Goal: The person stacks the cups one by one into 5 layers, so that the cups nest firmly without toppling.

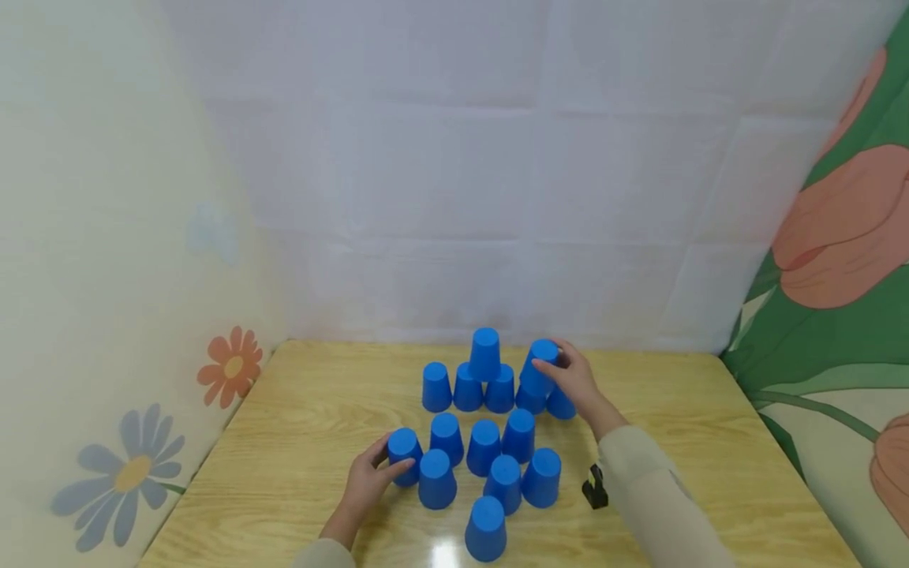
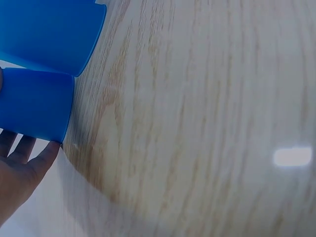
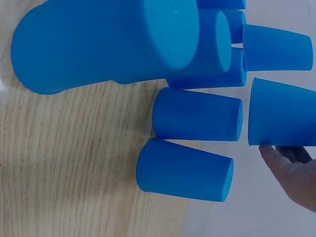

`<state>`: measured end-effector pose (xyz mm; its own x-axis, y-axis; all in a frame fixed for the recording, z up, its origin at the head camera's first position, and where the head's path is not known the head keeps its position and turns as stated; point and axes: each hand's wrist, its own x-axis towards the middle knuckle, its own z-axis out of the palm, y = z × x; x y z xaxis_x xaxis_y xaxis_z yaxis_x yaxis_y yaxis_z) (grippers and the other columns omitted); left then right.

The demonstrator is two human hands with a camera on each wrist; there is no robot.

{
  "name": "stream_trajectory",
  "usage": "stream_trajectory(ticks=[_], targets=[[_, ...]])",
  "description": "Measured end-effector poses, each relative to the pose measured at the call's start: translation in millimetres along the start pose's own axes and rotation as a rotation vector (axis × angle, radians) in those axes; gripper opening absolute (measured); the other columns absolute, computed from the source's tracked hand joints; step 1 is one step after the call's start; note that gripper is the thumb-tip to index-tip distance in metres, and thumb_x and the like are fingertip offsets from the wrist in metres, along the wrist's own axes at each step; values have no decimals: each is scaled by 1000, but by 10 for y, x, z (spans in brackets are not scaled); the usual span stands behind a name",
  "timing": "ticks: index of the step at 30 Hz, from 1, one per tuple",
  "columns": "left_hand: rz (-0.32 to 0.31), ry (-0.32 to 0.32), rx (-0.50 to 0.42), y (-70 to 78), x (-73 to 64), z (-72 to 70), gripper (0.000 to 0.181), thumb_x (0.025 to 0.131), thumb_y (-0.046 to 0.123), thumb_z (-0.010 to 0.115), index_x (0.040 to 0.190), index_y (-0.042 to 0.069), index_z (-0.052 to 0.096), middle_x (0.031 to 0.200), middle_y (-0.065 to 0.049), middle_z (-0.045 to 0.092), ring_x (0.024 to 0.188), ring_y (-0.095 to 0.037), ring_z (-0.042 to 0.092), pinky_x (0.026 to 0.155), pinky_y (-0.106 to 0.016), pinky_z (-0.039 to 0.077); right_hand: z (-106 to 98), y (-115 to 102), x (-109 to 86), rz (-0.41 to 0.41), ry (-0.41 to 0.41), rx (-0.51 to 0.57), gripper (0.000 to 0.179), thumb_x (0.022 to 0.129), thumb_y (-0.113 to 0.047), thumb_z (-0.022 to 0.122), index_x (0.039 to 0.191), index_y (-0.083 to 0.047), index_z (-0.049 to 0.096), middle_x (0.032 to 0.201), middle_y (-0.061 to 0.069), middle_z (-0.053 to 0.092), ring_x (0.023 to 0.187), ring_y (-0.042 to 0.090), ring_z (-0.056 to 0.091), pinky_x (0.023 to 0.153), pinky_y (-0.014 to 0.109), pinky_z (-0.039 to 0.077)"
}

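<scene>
In the head view my right hand (image 1: pixel 577 380) grips an upside-down blue cup (image 1: pixel 541 359) at the right of the back row. The right wrist view shows that cup (image 3: pixel 284 113) just above two row cups, with a thin gap under its rim. My left hand (image 1: pixel 371 475) holds another upside-down blue cup (image 1: pixel 404 457) at the front left, thumb on its near side. In the left wrist view this cup (image 2: pixel 34 103) stands on the table against a neighbouring cup (image 2: pixel 49 34), the left fingers (image 2: pixel 44 160) along its side.
One blue cup (image 1: pixel 485 355) sits on top of the back row, bridging two cups. Several more upside-down cups stand in front, the nearest cup (image 1: pixel 486 528) by the table's front. A small black object (image 1: pixel 595 487) lies beside my right sleeve on the wooden table (image 1: pixel 284 442).
</scene>
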<state>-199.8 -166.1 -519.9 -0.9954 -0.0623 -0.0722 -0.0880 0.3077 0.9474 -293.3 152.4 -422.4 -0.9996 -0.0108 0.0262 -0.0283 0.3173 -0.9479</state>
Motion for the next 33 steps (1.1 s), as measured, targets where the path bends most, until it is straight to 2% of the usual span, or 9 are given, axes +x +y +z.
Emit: stream_trajectory(ticks=[6, 12, 17, 26, 33], targets=[[-1, 4, -9, -7, 9, 14, 69, 71, 36, 68, 127, 6, 42, 126, -15, 42, 117, -34, 34, 92, -47, 30, 57, -13, 92, 12, -6, 16, 53, 81, -25, 61, 127, -10, 40, 125, 17, 41, 114, 33, 37, 89, 47, 35], [-11, 11, -11, -12, -1, 10, 68, 70, 34, 69, 127, 6, 42, 126, -15, 43, 117, -34, 34, 92, -48, 30, 97, -38, 143, 51, -33, 55, 54, 81, -24, 61, 128, -10, 38, 126, 17, 40, 114, 33, 36, 89, 48, 34], [-22, 12, -10, 3, -11, 2, 69, 70, 35, 69, 127, 6, 42, 126, -15, 42, 117, -35, 34, 92, -48, 30, 141, -54, 182, 88, -26, 67, 57, 81, -23, 61, 130, -9, 35, 127, 19, 38, 115, 34, 35, 89, 49, 34], [-9, 14, -36, -5, -44, -9, 65, 72, 30, 68, 126, 4, 43, 125, -16, 43, 116, -35, 34, 93, -48, 29, 213, -68, 222, 78, -37, 57, 54, 83, -23, 58, 130, -9, 35, 128, 18, 37, 116, 35, 33, 90, 51, 32], [-18, 5, -30, 14, -38, -1, 68, 71, 37, 68, 127, 7, 43, 126, -14, 43, 118, -34, 33, 93, -47, 29, 233, -54, 273, 79, -36, 37, 53, 83, -23, 58, 129, -10, 37, 128, 19, 37, 117, 35, 32, 91, 53, 28]])
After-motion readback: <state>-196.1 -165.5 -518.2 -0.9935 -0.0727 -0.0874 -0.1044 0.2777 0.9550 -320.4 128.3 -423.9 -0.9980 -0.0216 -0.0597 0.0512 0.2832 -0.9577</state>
